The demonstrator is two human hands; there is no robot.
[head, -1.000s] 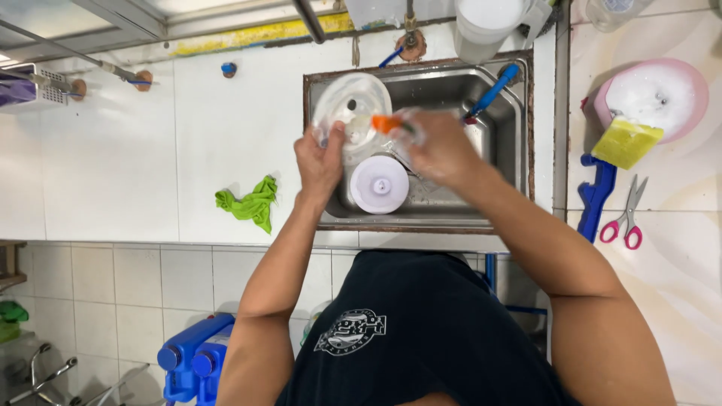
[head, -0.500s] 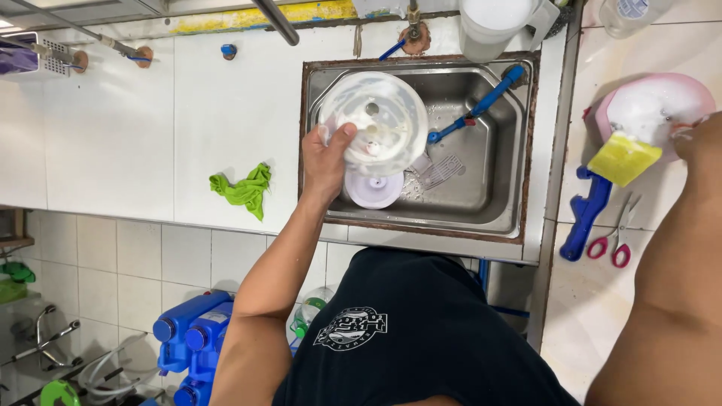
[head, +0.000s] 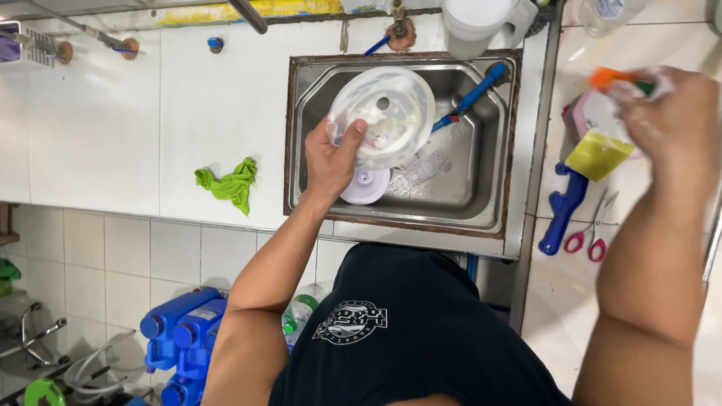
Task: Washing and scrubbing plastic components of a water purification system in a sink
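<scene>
Over the steel sink (head: 481, 203), left hand (head: 331, 162) is reaching in from the near side, forearm extended, gripping a clear round plastic lid (head: 382, 116) at its near-left rim: thumb lying over the top face, fingers curling underneath. Lid is hovering above a white disc (head: 365, 188) on the sink floor. Right hand (head: 669, 124) is raised over the right counter, blurred, fingers closing around an orange-handled brush (head: 613, 77), above the yellow sponge (head: 598, 156).
</scene>
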